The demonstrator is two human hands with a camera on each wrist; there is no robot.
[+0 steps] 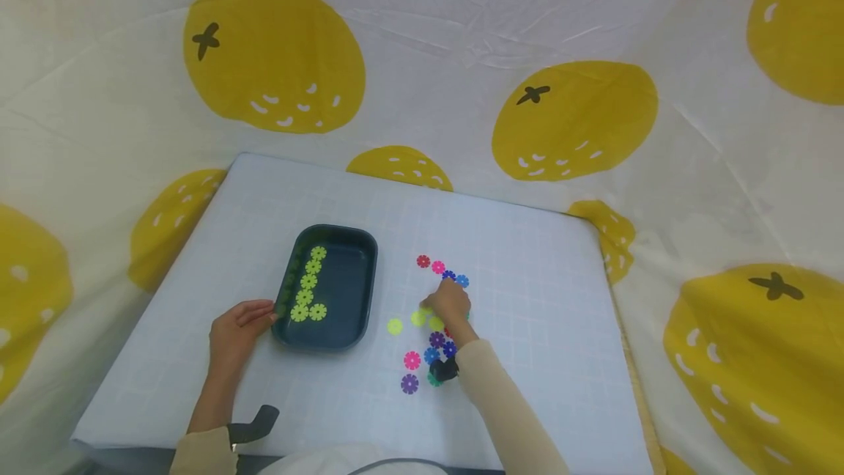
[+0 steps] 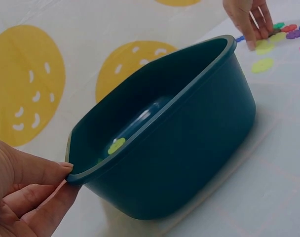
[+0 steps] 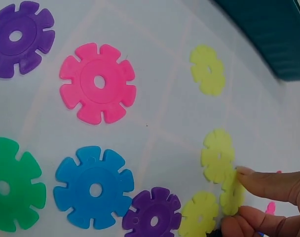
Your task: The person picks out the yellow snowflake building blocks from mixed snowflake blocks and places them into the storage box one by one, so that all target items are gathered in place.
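My left hand (image 1: 240,332) pinches the near-left rim of a dark teal tray (image 1: 346,288), thumb on top and fingers below, as the left wrist view shows. Inside the tray, several yellow-green slotted plastic discs (image 1: 308,281) form an L-shaped row. To the tray's right, my right hand (image 1: 450,306) is down among loose discs. In the right wrist view its thumb and fingers pinch a tilted yellow-green disc (image 3: 232,193), close to two more flat on the cloth. Another yellow-green disc (image 1: 394,326) lies between this hand and the tray.
Around the right hand lie a red disc (image 1: 423,261), a pink disc (image 1: 412,361), a purple disc (image 1: 409,384), a blue disc (image 3: 94,188) and a green disc (image 3: 17,185). A white cloth (image 1: 541,328) covers the table. Behind hangs a curtain (image 1: 428,94) with yellow fruit prints.
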